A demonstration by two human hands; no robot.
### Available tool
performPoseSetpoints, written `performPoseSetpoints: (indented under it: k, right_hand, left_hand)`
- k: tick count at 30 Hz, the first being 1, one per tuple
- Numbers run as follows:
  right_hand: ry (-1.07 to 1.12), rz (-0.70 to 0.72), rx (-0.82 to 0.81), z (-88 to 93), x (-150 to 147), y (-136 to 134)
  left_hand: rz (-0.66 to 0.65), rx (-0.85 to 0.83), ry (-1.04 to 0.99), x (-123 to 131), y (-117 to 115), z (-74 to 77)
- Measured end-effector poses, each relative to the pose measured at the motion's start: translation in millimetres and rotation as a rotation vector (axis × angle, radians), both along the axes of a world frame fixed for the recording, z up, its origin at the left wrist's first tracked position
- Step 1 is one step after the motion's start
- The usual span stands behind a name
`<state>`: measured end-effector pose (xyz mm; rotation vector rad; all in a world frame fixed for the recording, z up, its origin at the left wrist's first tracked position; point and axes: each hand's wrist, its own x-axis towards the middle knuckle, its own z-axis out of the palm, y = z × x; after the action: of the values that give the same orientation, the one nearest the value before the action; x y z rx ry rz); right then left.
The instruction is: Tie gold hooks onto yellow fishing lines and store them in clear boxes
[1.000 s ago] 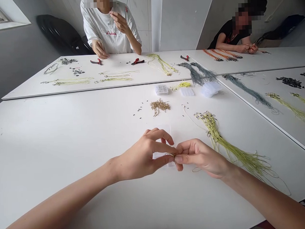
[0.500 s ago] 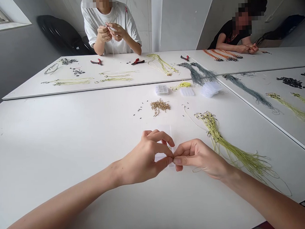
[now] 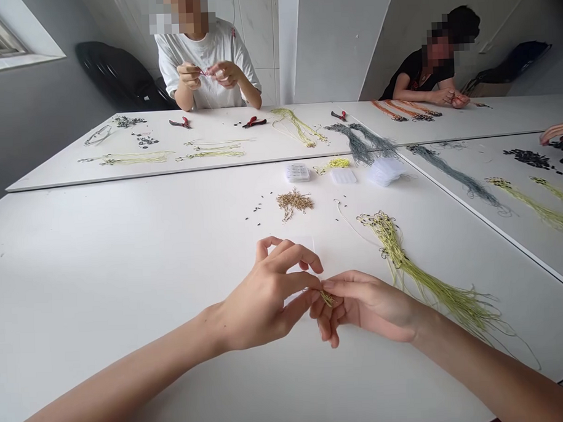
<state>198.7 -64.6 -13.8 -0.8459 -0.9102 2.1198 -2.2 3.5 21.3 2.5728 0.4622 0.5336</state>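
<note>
- Cord end point(image 3: 327, 298) (olive-green, too small to make out more) sits between my two hands, held up off the desk point(image 3: 103, 272).
- Left hand point(image 3: 261, 304): narrow, thumb and forefinger pinching the cord end's upper tip.
- Right hand point(image 3: 370, 306): narrow, fingers curled just under the cord end, forefinger across the top; whether it grips, I cannot tell.
- Its long axis runs roughly across my view, pointing down and rightward from my left fingertips, so its free end lies nearer my right hand.
- Olive cord bundle point(image 3: 432, 295) lies on the desk just beyond my right hand; gold hooks point(image 3: 295, 201) lie further ahead, past a clear plastic case point(image 3: 303, 244) behind my fingers.
</note>
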Motion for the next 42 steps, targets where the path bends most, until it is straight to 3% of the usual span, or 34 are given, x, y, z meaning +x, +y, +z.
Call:
performPoseSetpoints:
  k: [5,10,16,20,33,42]
  right_hand:
    - [0.07,0.019,-0.052,-0.2,-2.0,-0.5]
    - [0.037,-0.046,-0.009,0.5,-4.3,-0.8]
    - [-0.309,-0.181,0.297,4.7,-5.1,-4.8]
    - [-0.386,-0.183,0.335,2.6,-4.1,-6.7]
    - [-0.424,-0.14,0.324,-1.1,-4.1,-4.0]
    - [-0.514,-0.124,0.401,-2.6,-7.9,-9.5]
  left_hand:
    - [0.012,0.101,-0.034,0.3,0.1,-2.8]
    - [0.056,0.064,-0.027,-0.3,-1.5,-2.5]
    - [0.186,-0.206,0.052,0.2,-2.1,-2.8]
    - [0.197,-0.397,0.129,0.9,-0.3,-1.2]
    - [0.13,-0.025,0.126,-1.3,-7.7,-5.4]
    - [0.068,-0.146,0.148,-3.5,-4.2,-2.8]
